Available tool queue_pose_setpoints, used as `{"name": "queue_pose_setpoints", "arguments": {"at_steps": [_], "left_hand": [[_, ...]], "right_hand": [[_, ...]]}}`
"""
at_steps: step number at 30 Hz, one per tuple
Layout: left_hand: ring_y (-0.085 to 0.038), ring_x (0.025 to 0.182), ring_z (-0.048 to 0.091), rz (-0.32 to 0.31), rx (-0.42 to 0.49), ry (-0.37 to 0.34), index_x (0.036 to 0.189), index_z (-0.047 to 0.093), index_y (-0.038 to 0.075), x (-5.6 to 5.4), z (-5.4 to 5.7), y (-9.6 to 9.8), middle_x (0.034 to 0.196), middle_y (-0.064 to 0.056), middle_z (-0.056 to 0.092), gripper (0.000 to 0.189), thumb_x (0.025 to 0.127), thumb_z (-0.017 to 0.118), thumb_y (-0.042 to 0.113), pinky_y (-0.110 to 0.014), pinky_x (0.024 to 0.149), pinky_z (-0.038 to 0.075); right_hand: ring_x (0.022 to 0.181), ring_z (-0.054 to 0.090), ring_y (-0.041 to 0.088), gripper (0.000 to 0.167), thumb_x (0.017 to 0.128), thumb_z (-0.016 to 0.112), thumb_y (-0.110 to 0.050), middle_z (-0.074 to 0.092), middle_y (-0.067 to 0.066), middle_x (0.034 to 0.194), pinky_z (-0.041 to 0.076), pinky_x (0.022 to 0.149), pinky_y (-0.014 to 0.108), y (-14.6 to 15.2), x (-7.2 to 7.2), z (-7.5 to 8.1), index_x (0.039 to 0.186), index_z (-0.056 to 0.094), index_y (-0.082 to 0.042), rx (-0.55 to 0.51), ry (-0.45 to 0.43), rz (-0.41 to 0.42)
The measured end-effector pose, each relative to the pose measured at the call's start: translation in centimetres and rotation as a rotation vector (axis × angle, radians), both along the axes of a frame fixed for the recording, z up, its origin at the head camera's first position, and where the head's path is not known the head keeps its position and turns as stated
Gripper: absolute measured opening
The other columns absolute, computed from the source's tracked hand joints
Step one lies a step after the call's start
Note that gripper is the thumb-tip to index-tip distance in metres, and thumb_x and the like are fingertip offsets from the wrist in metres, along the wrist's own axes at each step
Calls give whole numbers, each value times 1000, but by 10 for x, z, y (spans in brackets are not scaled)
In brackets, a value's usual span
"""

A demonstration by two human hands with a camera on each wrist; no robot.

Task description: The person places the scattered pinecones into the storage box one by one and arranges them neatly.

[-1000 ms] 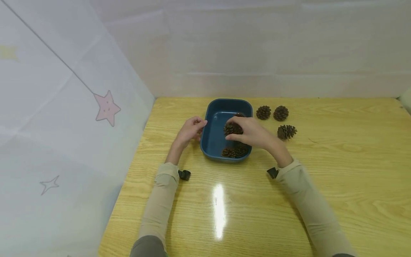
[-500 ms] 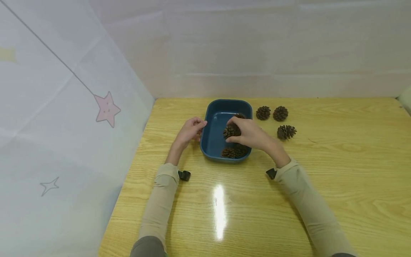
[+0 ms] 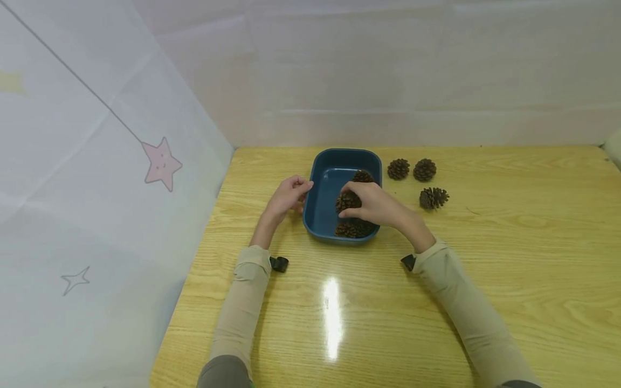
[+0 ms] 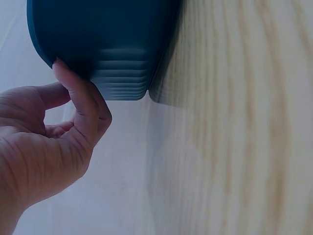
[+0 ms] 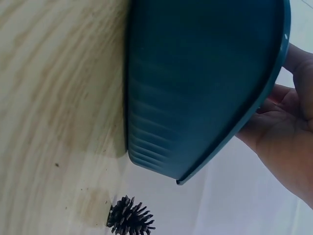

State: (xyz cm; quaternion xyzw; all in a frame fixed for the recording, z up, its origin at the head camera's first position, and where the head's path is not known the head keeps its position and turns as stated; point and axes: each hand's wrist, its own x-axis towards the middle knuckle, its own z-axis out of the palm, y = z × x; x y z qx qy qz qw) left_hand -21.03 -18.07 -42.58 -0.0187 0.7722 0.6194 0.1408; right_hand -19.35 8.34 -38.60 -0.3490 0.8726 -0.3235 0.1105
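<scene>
A dark blue rectangular bin (image 3: 316, 235) stands on the table. My left hand (image 3: 286, 198) is at its left rim, thumb and fingers curled there; in the left wrist view a fingertip (image 4: 59, 66) meets the rim. My right hand (image 3: 378, 203) reaches over the right rim and grips a brown pine cone (image 3: 345, 202) low inside the bin. Another pine cone (image 3: 363, 176) lies behind that hand in the bin, and more cones (image 3: 345, 230) sit in the near right corner. In the right wrist view the bin wall (image 5: 195, 88) hides the fingertips and the held cone.
Right of the bin, two pine cones (image 3: 398, 169) (image 3: 425, 170) lie side by side near the table's back edge. A third pine cone (image 3: 433, 198) lies closer, beside my right forearm. A pale sheet wall (image 3: 349, 70) rises behind the wooden table (image 3: 524, 258).
My right hand has shifted slightly nearer and lower in the bin with the pine cone, showing more of the cone behind it. The left hand and bin have stayed in place.
</scene>
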Motion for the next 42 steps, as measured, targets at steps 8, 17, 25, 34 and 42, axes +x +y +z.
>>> {"name": "queue_pose_setpoints", "arguments": {"at_steps": [8, 17, 25, 34, 42], "left_hand": [[-17, 69, 53, -1, -8, 2, 110, 60, 4, 1, 2, 1, 87, -6, 56, 25, 108, 60, 29, -32, 57, 51], [-17, 70, 54, 11, -2, -5, 109, 60, 4, -1, 0, 1, 87, -6, 58, 25, 108, 60, 29, -30, 55, 50], [-18, 69, 54, 11, -9, -7, 109, 60, 4, -1, 0, 1, 86, -6, 58, 25, 108, 60, 29, -29, 55, 50], [-17, 70, 54, 8, -13, -9, 110, 60, 4, -1, 0, 1, 87, -6, 58, 26, 108, 60, 30, -29, 56, 51], [-18, 68, 53, 12, 1, -11, 110, 60, 5, -1, 0, 1, 85, -6, 57, 25, 108, 60, 29, -30, 56, 50]], "right_hand": [[117, 64, 33, 47, 95, 79, -18, 65, 18, 128, 53, 97, 47, -2, 1, -4, 133, 60, 3, 0, -19, 9], [114, 65, 32, 46, 96, 78, -14, 65, 19, 129, 54, 94, 47, -6, 1, -6, 134, 58, 3, 30, -32, 14], [110, 67, 31, 46, 96, 77, -15, 65, 20, 127, 55, 90, 45, -7, 2, -6, 134, 58, 4, 62, -33, 7], [119, 63, 35, 45, 96, 75, -7, 62, 21, 132, 53, 97, 47, -7, 2, -7, 135, 57, 6, 53, -7, 54], [110, 65, 31, 40, 95, 77, -11, 65, 18, 125, 54, 92, 44, -9, 2, -9, 128, 58, 2, 57, -5, 38]]}}
